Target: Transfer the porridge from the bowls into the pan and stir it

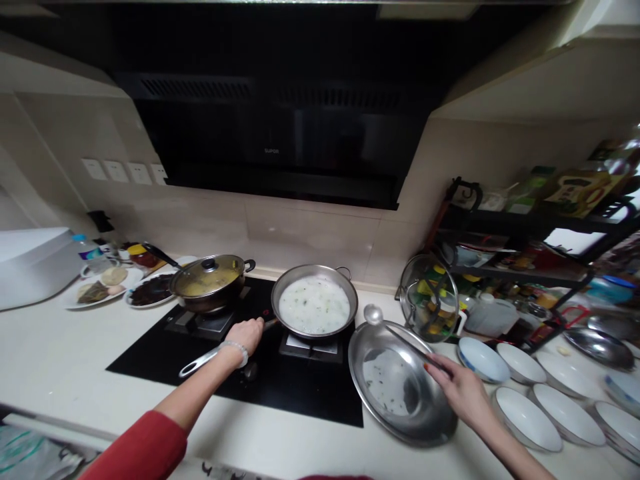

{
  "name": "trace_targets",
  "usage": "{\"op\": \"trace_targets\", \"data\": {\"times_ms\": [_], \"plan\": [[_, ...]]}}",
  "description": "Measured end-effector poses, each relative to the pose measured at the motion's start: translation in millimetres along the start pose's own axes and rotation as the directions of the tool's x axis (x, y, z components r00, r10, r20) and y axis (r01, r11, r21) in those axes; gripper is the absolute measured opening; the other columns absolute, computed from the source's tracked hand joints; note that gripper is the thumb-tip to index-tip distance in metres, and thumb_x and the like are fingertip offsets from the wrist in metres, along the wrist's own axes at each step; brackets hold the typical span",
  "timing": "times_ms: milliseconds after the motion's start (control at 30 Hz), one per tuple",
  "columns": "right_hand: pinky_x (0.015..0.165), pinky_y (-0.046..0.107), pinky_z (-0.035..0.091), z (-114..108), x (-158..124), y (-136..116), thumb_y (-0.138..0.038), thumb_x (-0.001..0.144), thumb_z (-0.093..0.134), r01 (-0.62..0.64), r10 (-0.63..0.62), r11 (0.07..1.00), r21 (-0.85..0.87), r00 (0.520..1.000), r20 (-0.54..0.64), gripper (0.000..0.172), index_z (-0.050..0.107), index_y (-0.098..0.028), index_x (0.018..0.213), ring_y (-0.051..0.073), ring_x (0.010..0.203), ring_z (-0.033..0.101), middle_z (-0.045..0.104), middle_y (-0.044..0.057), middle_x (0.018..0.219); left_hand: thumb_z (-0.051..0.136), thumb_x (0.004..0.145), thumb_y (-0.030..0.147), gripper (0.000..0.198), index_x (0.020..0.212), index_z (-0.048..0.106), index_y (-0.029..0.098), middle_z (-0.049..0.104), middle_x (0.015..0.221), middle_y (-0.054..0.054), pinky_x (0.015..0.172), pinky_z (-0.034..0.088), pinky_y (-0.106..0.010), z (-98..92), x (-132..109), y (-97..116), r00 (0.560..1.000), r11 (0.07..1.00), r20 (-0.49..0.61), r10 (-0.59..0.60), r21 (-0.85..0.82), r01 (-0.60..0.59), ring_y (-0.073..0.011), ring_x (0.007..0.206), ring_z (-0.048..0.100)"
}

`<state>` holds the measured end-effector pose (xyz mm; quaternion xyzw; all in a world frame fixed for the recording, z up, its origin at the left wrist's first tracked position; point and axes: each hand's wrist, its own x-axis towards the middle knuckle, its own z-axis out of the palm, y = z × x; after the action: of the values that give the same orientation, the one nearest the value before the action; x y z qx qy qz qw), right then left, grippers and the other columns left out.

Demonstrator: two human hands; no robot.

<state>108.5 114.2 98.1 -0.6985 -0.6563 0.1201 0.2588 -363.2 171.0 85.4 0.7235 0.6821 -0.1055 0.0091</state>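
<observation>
My left hand (245,340) is wrapped round the handle of a steel frying pan (276,291) on the right burner. White soup (315,305) with green bits fills much of that pan. My right hand (457,387) grips the long handle of a ladle (373,314). The ladle's bowl hangs by the upper left rim of a large steel basin (425,423), between it and the pan; I cannot tell if it touches. A little white liquid with dark green bits lies in the basin.
A lidded pan (209,277) stands on the left burner. Plates of food (100,290) lie further left. Several white bowls (527,417) stand at the right, before a black spice rack (510,267). A glass lid (429,297) leans there. The range hood (280,147) overhangs the stove.
</observation>
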Motion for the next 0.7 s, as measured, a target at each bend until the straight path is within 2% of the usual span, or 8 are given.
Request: {"op": "trace_targets", "data": {"times_ms": [133, 233, 333, 467, 600, 700], "plan": [[0.073, 0.032, 0.050, 12, 27, -55, -0.043, 0.083, 0.043, 0.135, -0.136, 0.991, 0.020, 0.989, 0.061, 0.042, 0.067, -0.017, 0.107, 0.025, 0.079, 0.068, 0.074, 0.010, 0.092, 0.030, 0.085, 0.005, 0.037, 0.112, 0.055, 0.011, 0.067, 0.098, -0.018, 0.078, 0.049, -0.037, -1.0, -1, 0, 1.000, 1.000, 0.008, -0.013, 0.001, 0.013, -0.0268, 0.095, 0.065], [0.076, 0.030, 0.046, 30, 42, -95, -0.031, 0.087, 0.041, 0.227, -0.200, 0.954, -0.198, 0.969, 0.147, 0.035, 0.063, -0.019, 0.111, 0.024, 0.090, 0.066, 0.073, 0.010, 0.097, 0.030, 0.086, 0.006, 0.036, 0.112, 0.054, 0.011, 0.067, 0.099, -0.018, 0.079, 0.048, -0.037, -3.1, -2, 1, 1.000, 1.000, 0.014, -0.016, 0.008, 0.016, -0.0261, 0.096, 0.065], [0.069, 0.029, 0.044, 49, 52, -120, -0.027, 0.091, 0.037, 0.287, -0.210, 0.873, -0.395, 0.951, 0.228, 0.030, 0.062, -0.020, 0.107, 0.024, 0.086, 0.067, 0.071, 0.011, 0.097, 0.032, 0.086, 0.008, 0.034, 0.111, 0.055, 0.011, 0.067, 0.099, -0.018, 0.079, 0.048, -0.038, -5.3, -3, 2, 1.000, 1.000, 0.017, -0.015, 0.007, 0.015, -0.0271, 0.096, 0.065], [0.068, 0.029, 0.042, 69, 60, -128, -0.024, 0.091, 0.036, 0.312, -0.210, 0.848, -0.429, 0.940, 0.268, 0.030, 0.061, -0.018, 0.106, 0.024, 0.085, 0.067, 0.070, 0.013, 0.095, 0.032, 0.085, 0.006, 0.035, 0.111, 0.055, 0.011, 0.066, 0.100, -0.019, 0.079, 0.048, -0.038, -6.9, -4, 3, 1.000, 1.000, 0.021, -0.018, -0.008, 0.019, -0.0273, 0.096, 0.065], [0.069, 0.028, 0.041, 73, 70, -120, -0.026, 0.085, 0.046, 0.194, -0.138, 0.961, -0.195, 0.953, 0.268, 0.023, 0.067, -0.020, 0.092, 0.022, 0.087, 0.065, 0.071, 0.009, 0.087, 0.032, 0.085, 0.005, 0.035, 0.111, 0.055, 0.010, 0.066, 0.100, -0.019, 0.079, 0.048, -0.038, -4.9, -3, 2, 1.000, 1.000, 0.018, -0.019, -0.009, 0.019, -0.0278, 0.096, 0.065], [0.067, 0.025, 0.039, 67, 78, -114, -0.028, 0.082, 0.049, 0.146, -0.118, 0.986, -0.082, 0.954, 0.276, 0.022, 0.068, -0.019, 0.077, 0.019, 0.080, 0.064, 0.070, 0.006, 0.076, 0.032, 0.085, 0.005, 0.036, 0.113, 0.054, 0.009, 0.066, 0.099, -0.019, 0.078, 0.049, -0.039, -1.8, -1, 1, 1.000, 1.000, 0.012, 0.002, 0.003, -0.002, -0.0290, 0.095, 0.065]]}}
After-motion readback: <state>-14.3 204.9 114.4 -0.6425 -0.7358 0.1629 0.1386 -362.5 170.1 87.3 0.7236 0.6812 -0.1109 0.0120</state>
